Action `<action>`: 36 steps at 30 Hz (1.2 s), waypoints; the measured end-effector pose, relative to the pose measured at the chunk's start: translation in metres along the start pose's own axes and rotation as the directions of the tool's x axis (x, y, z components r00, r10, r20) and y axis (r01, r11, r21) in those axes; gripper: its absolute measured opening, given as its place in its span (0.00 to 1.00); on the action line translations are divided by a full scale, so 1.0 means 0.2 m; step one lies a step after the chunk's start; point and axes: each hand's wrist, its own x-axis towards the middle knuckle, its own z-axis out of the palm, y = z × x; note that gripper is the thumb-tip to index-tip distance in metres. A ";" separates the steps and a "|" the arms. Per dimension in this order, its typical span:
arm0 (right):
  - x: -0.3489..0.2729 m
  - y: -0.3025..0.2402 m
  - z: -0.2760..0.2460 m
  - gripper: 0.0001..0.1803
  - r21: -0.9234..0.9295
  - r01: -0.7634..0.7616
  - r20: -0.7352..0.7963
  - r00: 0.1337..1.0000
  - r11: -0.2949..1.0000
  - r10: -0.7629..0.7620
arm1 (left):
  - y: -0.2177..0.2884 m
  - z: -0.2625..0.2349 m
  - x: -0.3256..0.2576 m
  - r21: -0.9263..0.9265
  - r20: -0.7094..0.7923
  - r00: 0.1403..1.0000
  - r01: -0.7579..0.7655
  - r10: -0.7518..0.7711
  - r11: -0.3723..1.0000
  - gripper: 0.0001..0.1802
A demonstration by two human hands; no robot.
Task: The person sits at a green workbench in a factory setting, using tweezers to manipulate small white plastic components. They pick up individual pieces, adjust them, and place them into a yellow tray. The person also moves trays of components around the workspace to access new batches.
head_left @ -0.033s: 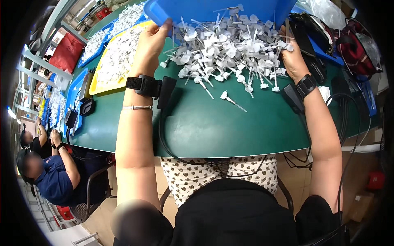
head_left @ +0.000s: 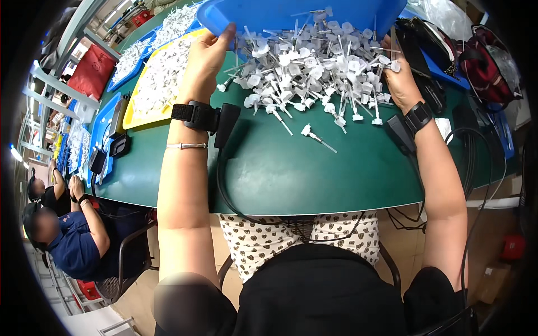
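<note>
A blue plastic tray (head_left: 246,14) is tipped up at the far side of the green table. A heap of small translucent white plastic parts with thin tube-like stems (head_left: 308,73) lies against the tray and spreads over the table below it. My left hand (head_left: 207,56) grips the tray's left edge, thumb along the rim. At the right edge, my right hand (head_left: 400,81) is closed on the tray, its fingers partly hidden behind tray and parts. One white part touches the right hand's fingers. A single stemmed part (head_left: 318,138) lies apart, nearer to me.
Left of the heap stands a yellow tray (head_left: 130,115) full of similar white parts, with blue trays beyond. A black bag (head_left: 428,42) and dark red bag (head_left: 496,73) sit at the right. Cables run from both wrist straps. A seated person (head_left: 75,243) works at the left.
</note>
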 end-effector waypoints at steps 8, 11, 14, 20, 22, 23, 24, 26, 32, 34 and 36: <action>-0.03 -0.11 0.02 0.40 -0.120 -0.024 0.015 1.000 0.993 0.026 | 0.00 0.03 -0.05 0.097 -0.151 0.925 -0.337 0.348 0.937 0.20; -0.03 -0.14 0.03 0.38 -0.097 -0.059 0.004 0.998 0.994 0.060 | 0.04 0.04 -0.08 0.036 -0.249 0.887 -0.394 0.390 0.919 0.17; -0.03 -0.14 0.02 0.39 -0.171 -0.006 -0.001 1.000 0.985 0.006 | 0.07 0.00 -0.07 -0.094 -0.285 0.889 -0.397 0.358 0.913 0.14; -0.06 -0.19 0.01 0.35 -0.362 0.062 0.028 0.998 0.930 -0.056 | 0.17 -0.09 -0.12 -0.283 -0.353 0.920 -0.277 0.169 0.918 0.17; -0.05 -0.14 -0.01 0.30 -0.365 0.148 0.025 0.988 0.919 -0.150 | 0.19 -0.12 -0.15 -0.377 -0.378 0.923 -0.219 0.066 0.900 0.17; -0.06 -0.22 0.03 0.28 -0.514 0.179 0.078 0.984 0.839 -0.162 | 0.19 -0.19 -0.18 -0.386 -0.395 0.918 -0.179 0.013 0.905 0.17; -0.06 -0.26 0.04 0.26 -0.593 0.150 0.060 0.988 0.791 -0.142 | 0.18 -0.22 -0.20 -0.407 -0.394 0.918 -0.132 -0.044 0.904 0.17; -0.09 -0.40 0.07 0.24 -0.623 0.053 -0.019 0.996 0.781 -0.083 | 0.18 -0.28 -0.25 -0.444 -0.356 0.932 -0.105 -0.068 0.890 0.17; -0.10 -0.70 0.15 0.14 0.024 0.152 -0.100 0.984 0.988 -0.149 | 0.31 -0.37 -0.38 -0.573 -0.243 0.963 -0.050 -0.112 0.818 0.20; -0.11 -0.81 0.17 0.18 0.092 0.176 -0.092 0.982 0.980 -0.168 | 0.33 -0.41 -0.37 -0.712 -0.174 0.970 -0.005 -0.170 0.702 0.19; -0.10 -0.91 0.18 0.20 0.074 0.201 -0.075 0.978 0.977 -0.196 | 0.36 -0.43 -0.28 -0.805 -0.177 0.956 -0.003 -0.236 0.593 0.18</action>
